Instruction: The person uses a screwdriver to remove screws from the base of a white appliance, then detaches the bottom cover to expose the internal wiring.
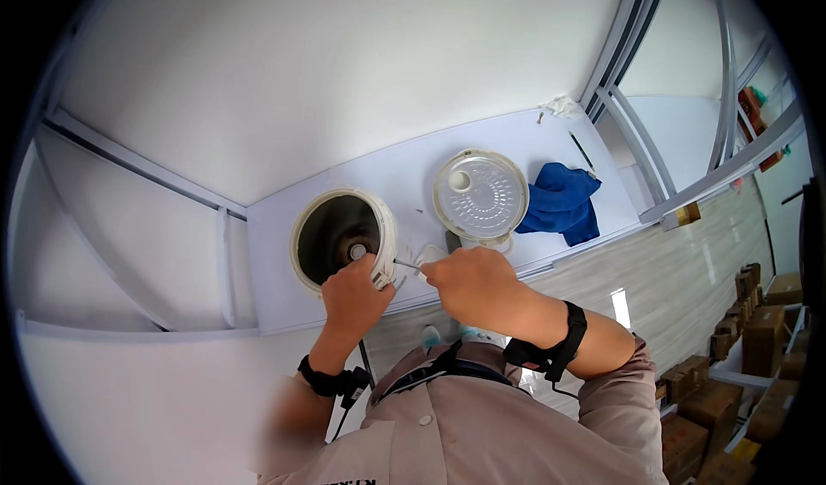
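A round cream rice cooker body (390,231) stands on the white table, uncovered, with a dark inside and a round sensor (358,250) at its bottom. My left hand (354,294) grips its near rim, fingers curled over the edge. From my right hand (469,280), closed in a fist, a thin metal shaft like a screwdriver's (407,265) points left at the cooker's side; the fist hides its handle. Right of the cooker lies its round lid (495,188), silvery face up. Behind my right fist, a white piece (432,253) is partly hidden.
A crumpled blue cloth (561,199) touches the lid's right side. Farther right lie a slim dark pen-like tool (582,150) and white crumpled tissue (561,105). Metal frame posts (637,145) edge the table's right end. Cardboard boxes (764,339) fill a rack at lower right.
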Tool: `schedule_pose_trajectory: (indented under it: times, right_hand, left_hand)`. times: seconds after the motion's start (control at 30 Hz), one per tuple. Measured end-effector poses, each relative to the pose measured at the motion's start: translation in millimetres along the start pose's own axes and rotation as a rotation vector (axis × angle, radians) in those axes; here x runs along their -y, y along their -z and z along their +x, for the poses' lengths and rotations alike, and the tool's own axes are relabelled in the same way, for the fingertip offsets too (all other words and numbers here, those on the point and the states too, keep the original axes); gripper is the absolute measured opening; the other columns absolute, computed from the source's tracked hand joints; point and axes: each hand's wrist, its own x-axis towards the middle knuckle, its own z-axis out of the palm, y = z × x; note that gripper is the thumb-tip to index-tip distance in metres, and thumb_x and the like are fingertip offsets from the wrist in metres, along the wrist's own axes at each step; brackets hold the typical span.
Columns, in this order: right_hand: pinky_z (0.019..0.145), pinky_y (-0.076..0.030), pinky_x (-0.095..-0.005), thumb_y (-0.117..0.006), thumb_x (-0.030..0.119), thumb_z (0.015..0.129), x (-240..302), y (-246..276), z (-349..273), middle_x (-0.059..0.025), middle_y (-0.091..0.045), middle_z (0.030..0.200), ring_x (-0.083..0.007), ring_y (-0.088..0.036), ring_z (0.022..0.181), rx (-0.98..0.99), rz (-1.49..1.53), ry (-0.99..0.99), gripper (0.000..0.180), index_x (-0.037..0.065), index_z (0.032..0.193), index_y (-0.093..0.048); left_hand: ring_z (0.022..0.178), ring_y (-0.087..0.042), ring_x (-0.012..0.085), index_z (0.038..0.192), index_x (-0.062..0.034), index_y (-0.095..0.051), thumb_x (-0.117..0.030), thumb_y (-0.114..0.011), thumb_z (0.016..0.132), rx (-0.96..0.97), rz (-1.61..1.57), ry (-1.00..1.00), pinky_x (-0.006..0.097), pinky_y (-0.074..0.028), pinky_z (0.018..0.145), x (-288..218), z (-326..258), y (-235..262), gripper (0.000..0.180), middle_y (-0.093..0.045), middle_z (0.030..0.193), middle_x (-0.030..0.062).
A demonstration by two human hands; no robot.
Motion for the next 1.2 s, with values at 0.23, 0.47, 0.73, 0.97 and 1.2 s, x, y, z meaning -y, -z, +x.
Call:
schedule_pose_trajectory:
  times: [0.23,0.47,0.73,0.97,1.2]
  right_hand:
    - [0.066,-0.061,-0.0476,-0.066,0.007,0.086,36.9,29.1,25.6,-0.0177,-0.076,0.083,-0.0380,-0.078,0.080,0.186,-0.104,-0.047,0.016,0.005,0.093,-0.080]
    - [0.067,-0.061,-0.0478,-0.067,0.008,0.084,39.5,22.1,45.2,-0.0208,-0.077,0.088,-0.0390,-0.077,0.081,0.225,-0.122,-0.024,0.019,0.003,0.096,-0.080]
    - [0.071,-0.058,-0.0488,-0.062,0.016,0.098,7.4,8.1,17.2,-0.0179,-0.077,0.090,-0.0407,-0.074,0.082,0.050,0.111,-0.082,0.024,0.010,0.114,-0.080]
    - [0.069,-0.054,-0.0421,-0.068,0.016,0.103,-26.3,-46.0,1.6,-0.0178,-0.077,0.090,-0.0319,-0.072,0.075,-0.098,0.559,-0.110,0.027,0.016,0.127,-0.079]
    - [0.071,-0.048,-0.0301,-0.064,0.010,0.108,-64.6,-135.7,6.7,-0.0073,-0.067,0.084,-0.0129,-0.055,0.074,-0.050,1.180,0.014,0.036,0.008,0.144,-0.068]
  left_hand:
    - [0.075,-0.072,0.0375,0.088,-0.0073,-0.065,-0.024,-0.081,0.075,-0.022,0.016,-0.013,0.048,-0.055,0.063,4.5,-0.7,-12.2,0.026,-0.072,0.080,0.0124]
    - [0.074,-0.072,0.0364,0.091,-0.0067,-0.065,-0.022,-0.082,0.076,-0.008,-0.001,-0.007,0.047,-0.054,0.063,6.5,-4.3,-6.0,0.027,-0.073,0.081,0.0123]
    - [0.077,-0.071,0.0394,0.088,-0.0066,-0.066,-0.019,-0.083,0.073,0.002,-0.094,0.041,0.048,-0.054,0.066,6.0,1.2,3.9,0.026,-0.072,0.082,0.0141]
    - [0.080,-0.071,0.0384,0.090,-0.0070,-0.068,-0.020,-0.082,0.075,-0.006,-0.087,0.033,0.047,-0.054,0.067,7.5,4.4,15.2,0.025,-0.073,0.084,0.0130]
    - [0.074,-0.071,0.0355,0.088,-0.0068,-0.066,-0.021,-0.084,0.072,-0.040,0.001,-0.027,0.046,-0.052,0.062,12.1,-0.1,10.7,0.029,-0.072,0.080,0.0109]
